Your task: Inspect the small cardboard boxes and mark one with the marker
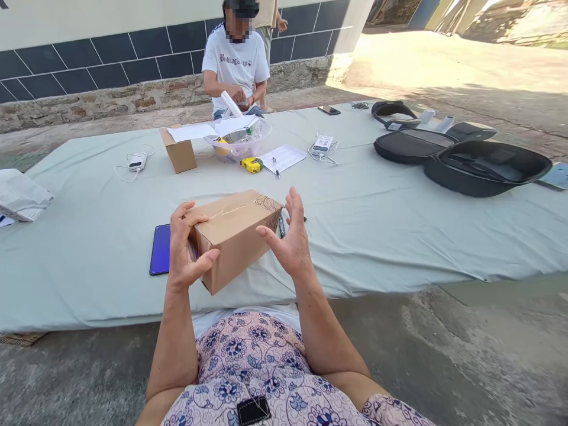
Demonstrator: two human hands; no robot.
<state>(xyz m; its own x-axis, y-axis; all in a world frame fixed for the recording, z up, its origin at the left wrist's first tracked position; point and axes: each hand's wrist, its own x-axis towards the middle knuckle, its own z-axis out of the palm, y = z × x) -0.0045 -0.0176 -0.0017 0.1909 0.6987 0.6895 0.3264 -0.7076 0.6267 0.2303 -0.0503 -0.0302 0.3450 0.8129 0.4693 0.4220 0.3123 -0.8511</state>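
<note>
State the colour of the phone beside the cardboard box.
The flat rectangular phone left of the brown cardboard box is indigo; head view.

Pale green mat [377, 236] on the concrete floor [444, 355], lots on it. Near edge, left-centre: blue phone [160, 249], flat. Far side, L to R: white power bank [137, 161] w/ cable, small open carton [180, 152], clear plastic bowl [242, 147], yellow tape measure [251, 165], paper sheet [286, 156] w/ pen [276, 167], white charger [322, 144]. Right: big black case [486, 168], flat black case [412, 146]. Far left: white bag [20, 195].
</note>
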